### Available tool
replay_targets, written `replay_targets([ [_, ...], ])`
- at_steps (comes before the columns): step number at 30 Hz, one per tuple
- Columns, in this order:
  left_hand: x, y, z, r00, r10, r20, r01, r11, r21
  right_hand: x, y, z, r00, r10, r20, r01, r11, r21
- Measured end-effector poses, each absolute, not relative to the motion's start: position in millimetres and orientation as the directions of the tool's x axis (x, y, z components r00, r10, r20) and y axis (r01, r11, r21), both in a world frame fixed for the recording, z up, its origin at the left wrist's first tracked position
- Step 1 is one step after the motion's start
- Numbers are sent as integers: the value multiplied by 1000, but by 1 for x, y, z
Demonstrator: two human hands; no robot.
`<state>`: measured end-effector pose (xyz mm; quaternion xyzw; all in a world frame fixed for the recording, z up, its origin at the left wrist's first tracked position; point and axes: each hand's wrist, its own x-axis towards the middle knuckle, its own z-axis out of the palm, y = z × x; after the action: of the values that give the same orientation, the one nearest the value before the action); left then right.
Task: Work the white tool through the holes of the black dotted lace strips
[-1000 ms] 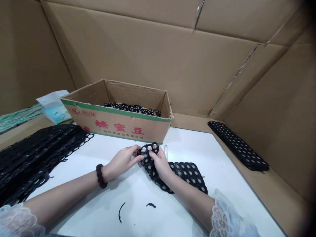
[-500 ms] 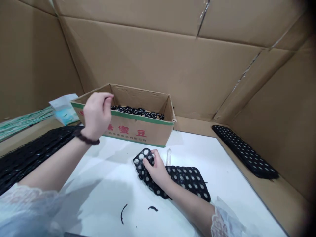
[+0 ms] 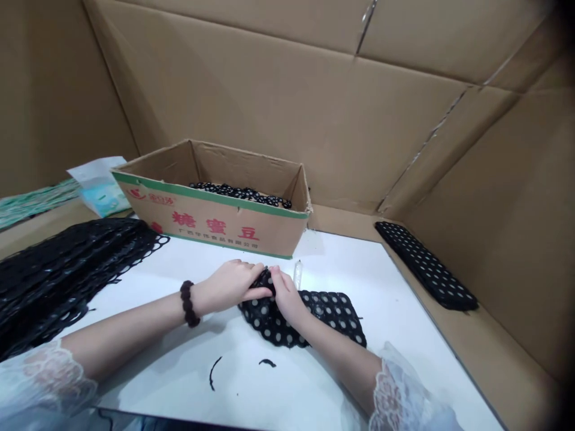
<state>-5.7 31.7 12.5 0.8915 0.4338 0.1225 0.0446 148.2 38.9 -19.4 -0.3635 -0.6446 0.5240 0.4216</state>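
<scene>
A black sheet dotted with pale round spots point(image 3: 335, 314) lies on the white tabletop, its left end raised between my hands. My left hand point(image 3: 231, 286), with a dark beaded band at the wrist, pinches the raised end from the left. Close beside it, my right hand point(image 3: 287, 299) grips the same end, thumb and fingers closed on it. The fingertips of both hands nearly meet there, and the edge between them is partly hidden. Just behind the sheet lies a small whitish tube point(image 3: 297, 274). Two thin black scraps point(image 3: 267, 363) rest in front.
A cardboard box point(image 3: 215, 224) with black perforated pieces inside stands at the back. Black netted sheets point(image 3: 67, 263) are piled at left, near a tissue pack point(image 3: 101, 188) and green-white strands point(image 3: 36, 200). A dotted black stack point(image 3: 424, 263) lies at right. Cardboard walls surround the table.
My left hand has come down from in front of the box to the sheet and taken hold of its left end beside my right hand. The view has shifted slightly.
</scene>
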Motion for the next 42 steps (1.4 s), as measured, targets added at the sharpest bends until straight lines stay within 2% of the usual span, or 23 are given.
replay_targets([
  [5, -20, 42, 18, 677, 735, 38, 599, -580, 552, 158, 31, -14, -540, 803, 252, 55, 333, -941],
  [7, -20, 42, 20, 706, 707, 27, 545, -568, 616, 159, 31, -14, -566, 777, 277, 42, 362, -931],
  [9, -20, 41, 19, 709, 703, 51, 524, -574, 629, 158, 33, -14, -564, 778, 277, 36, 358, -933],
  [12, -25, 47, 17, 628, 770, 115, 589, -567, 576, 158, 33, -15, -518, 828, 217, 54, 285, -957],
  [17, -49, 55, 27, 372, 895, 245, 758, -446, 477, 161, 30, -17, -496, 861, 114, 54, 161, -985],
  [22, -32, 34, 23, 573, 809, 134, 749, -583, 316, 160, 28, -17, -544, 819, 182, 61, 254, -965],
  [27, -11, 26, 10, 657, 750, 72, 669, -625, 401, 161, 25, -16, -597, 766, 236, 48, 328, -943],
  [29, -18, 30, 12, 639, 764, 88, 687, -619, 381, 162, 25, -16, -607, 766, 211, 56, 306, -950],
  [31, -30, 37, 18, 527, 832, 174, 763, -553, 335, 162, 27, -17, -579, 797, 169, 50, 241, -969],
  [33, -41, 43, 27, 334, 894, 301, 850, -423, 313, 162, 29, -19, -527, 840, 132, 28, 173, -985],
  [35, -46, 46, 33, 141, 907, 397, 924, -264, 275, 162, 30, -20, -491, 863, 117, 11, 141, -990],
  [36, -45, 45, 34, 112, 904, 413, 948, -221, 228, 161, 31, -21, -484, 867, 116, 8, 137, -991],
  [37, -42, 42, 32, 141, 904, 405, 962, -222, 161, 161, 31, -21, -479, 870, 116, 5, 135, -991],
  [39, -30, 33, 24, 332, 890, 313, 933, -359, 32, 160, 32, -22, -468, 876, 115, -6, 127, -992],
  [40, -23, 28, 19, 428, 867, 256, 895, -446, 14, 160, 32, -22, -461, 880, 117, -15, 124, -992],
  [42, -12, 20, 9, 510, 841, 180, 847, -527, 66, 160, 32, -22, -452, 884, 123, -40, 117, -992],
])
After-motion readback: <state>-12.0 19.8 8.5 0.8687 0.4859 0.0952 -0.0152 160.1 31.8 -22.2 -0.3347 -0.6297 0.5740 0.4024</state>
